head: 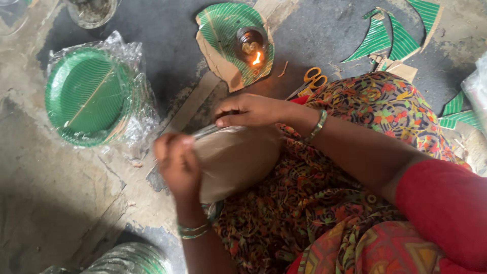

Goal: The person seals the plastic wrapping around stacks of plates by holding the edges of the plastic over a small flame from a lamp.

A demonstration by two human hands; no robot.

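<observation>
I sit on a rough, cracked grey concrete floor [66, 198], my left hand [177, 165] pinched shut on the near left edge of a stack of brown-backed plates [236, 157] resting on my lap, while my right hand [251, 109] curls closed over its far rim. Left of me lies a plastic-wrapped stack of green plates [89, 96]. Farther off a small lit lamp [252, 45] burns on a green scrap, with orange-handled scissors [313, 78] and green offcuts [393, 38] to the right.
</observation>
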